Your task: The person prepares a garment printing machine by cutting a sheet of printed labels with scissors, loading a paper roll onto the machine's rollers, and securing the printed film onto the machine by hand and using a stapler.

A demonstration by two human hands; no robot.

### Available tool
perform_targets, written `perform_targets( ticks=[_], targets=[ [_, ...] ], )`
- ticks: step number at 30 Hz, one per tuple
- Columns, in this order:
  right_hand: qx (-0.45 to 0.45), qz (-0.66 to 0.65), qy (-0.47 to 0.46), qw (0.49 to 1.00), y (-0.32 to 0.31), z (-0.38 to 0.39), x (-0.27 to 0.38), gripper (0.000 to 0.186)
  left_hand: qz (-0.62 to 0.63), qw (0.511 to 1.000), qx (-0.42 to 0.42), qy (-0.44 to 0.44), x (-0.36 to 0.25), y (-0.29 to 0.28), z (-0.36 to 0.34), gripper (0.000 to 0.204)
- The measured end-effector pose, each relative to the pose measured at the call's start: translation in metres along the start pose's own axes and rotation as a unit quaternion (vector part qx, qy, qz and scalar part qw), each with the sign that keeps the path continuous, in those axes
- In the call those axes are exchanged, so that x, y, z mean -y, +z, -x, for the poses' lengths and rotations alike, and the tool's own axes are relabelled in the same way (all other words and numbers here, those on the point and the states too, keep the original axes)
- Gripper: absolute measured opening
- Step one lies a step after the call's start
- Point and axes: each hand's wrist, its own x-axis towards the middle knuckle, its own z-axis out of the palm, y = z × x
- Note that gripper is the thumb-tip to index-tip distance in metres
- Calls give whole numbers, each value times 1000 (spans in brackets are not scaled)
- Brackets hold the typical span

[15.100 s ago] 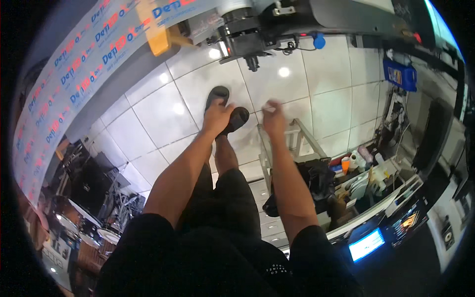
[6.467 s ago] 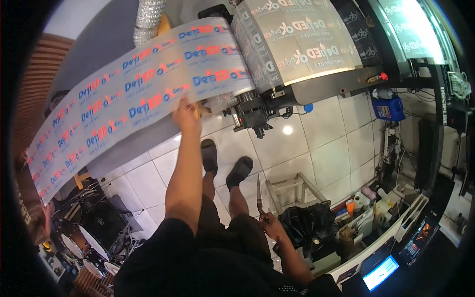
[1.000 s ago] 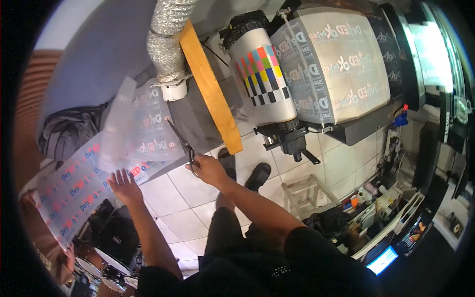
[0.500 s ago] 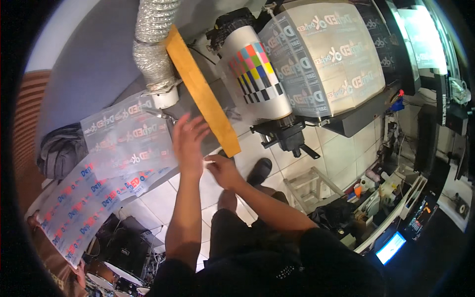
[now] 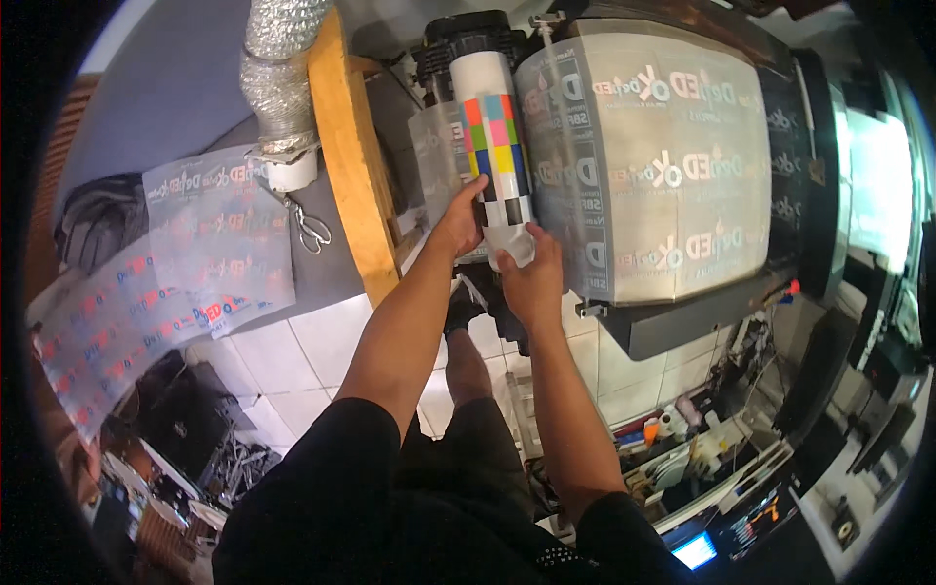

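Observation:
My left hand (image 5: 463, 219) grips the left side of a white roll (image 5: 476, 76) printed with coloured squares and a black-and-white band. At the roll's lower end, my right hand (image 5: 529, 268) has its fingers closed on the whitish, slightly translucent end section, thumb toward my left hand. The roll rests on a black mount at the front of a machine, beside a wide curved film-covered bed (image 5: 687, 127). Steel scissors (image 5: 312, 226) lie on the grey surface to the left, near translucent printed sheets (image 5: 219, 253).
A wooden plank (image 5: 346, 166) and foil duct (image 5: 276, 83) stand left of the roll. A drum set (image 5: 156, 468) is at lower left, with a person's hand (image 5: 90, 450) by the sheet. Cluttered shelving (image 5: 702, 448) and a lit screen (image 5: 695, 549) are at lower right.
The scissors, in my right hand a second ago, now lie on the grey surface. Both hands have moved rightward onto the roll. The printed sheets, held up earlier, lie to the left.

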Motion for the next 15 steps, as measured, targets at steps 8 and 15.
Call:
perform_targets(
  ticks=[8, 15],
  targets=[
    [69, 6, -1, 998, 16, -14, -12, 80, -370, 884, -245, 148, 5, 28, -6, 63],
    [86, 43, 73, 993, 26, -27, -11, 85, -65, 992, -106, 28, -3, 5, -2, 70]
  ],
)
